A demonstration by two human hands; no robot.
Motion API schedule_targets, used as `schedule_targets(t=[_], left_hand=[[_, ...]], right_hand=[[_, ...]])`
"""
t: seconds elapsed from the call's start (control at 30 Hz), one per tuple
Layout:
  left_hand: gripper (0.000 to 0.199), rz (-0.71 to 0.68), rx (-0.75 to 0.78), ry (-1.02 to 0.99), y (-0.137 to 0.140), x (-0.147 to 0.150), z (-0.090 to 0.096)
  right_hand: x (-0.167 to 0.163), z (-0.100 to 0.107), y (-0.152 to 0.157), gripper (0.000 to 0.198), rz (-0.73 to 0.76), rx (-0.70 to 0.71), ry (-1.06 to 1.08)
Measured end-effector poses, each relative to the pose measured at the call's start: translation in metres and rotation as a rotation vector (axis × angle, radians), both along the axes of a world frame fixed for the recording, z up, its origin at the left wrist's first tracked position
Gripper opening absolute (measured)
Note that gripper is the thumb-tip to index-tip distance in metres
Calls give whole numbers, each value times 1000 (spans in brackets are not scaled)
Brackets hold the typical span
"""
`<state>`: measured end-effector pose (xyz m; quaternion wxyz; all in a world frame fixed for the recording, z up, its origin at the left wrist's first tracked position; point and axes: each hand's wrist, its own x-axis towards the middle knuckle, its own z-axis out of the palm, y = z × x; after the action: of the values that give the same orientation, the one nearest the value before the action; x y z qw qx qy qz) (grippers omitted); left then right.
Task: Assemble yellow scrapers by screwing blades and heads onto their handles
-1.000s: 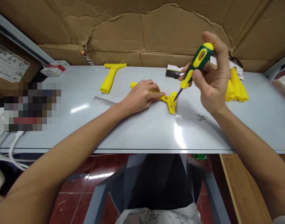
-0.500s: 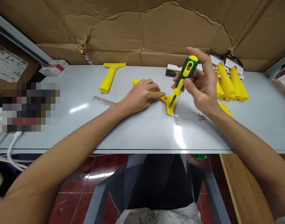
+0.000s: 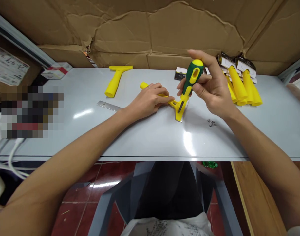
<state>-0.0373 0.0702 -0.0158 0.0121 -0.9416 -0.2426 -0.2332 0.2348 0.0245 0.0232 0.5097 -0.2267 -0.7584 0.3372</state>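
A yellow plastic scraper (image 3: pixel 178 114) lies on the grey-white tabletop, its wide head toward me and a thin metal edge showing along it. My left hand (image 3: pixel 152 100) is wrapped over its handle and presses it to the table. In my right hand (image 3: pixel 215 90) is a green-and-yellow screwdriver (image 3: pixel 194 74), held tilted with the fingers around its handle. The metal tip meets the scraper's head; whether a screw is under it I cannot make out. A small heap of screws (image 3: pixel 211 123) lies right of the scraper, below my right wrist.
Another yellow scraper body (image 3: pixel 114 82) lies back left, with a flat metal blade strip (image 3: pixel 108 106) in front. Several yellow scrapers with black-and-white cards (image 3: pixel 238 87) are piled back right. A small black-and-white box (image 3: pixel 181 73) stands behind my right hand. A cardboard wall (image 3: pixel 150 32) closes the back.
The screwdriver's handle has swung a little left and stands at a slightly different tilt, its tip still on the scraper. My right hand has shifted with it; my left hand stays put.
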Motion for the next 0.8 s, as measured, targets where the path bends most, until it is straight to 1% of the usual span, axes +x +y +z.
schedule_targets(t=[0.23,0.3,0.4,0.53,0.6,0.67,0.8], left_hand=[[33,13,19,3,-2,0,0],[33,15,29,5,-3,1,0],[35,39,56,23,-5,2,0],[35,77,81,32,-6,2,-3],[34,77,88,30,-6,1,-4],[33,75,94,28,-6,1,-3],[32,79,83,30,-8,1,-2]], right_hand=[[-5,5,-12,62,-75,6,38],[-6,5,-14,59,-118,-10,44],[-8,3,-14,60,-216,-13,59],[-11,-3,-12,59,-351,53,55],[-12,-3,-13,55,-389,94,54],[-13,-2,-16,52,-391,109,49],[-14,2,-21,49,-348,81,53]])
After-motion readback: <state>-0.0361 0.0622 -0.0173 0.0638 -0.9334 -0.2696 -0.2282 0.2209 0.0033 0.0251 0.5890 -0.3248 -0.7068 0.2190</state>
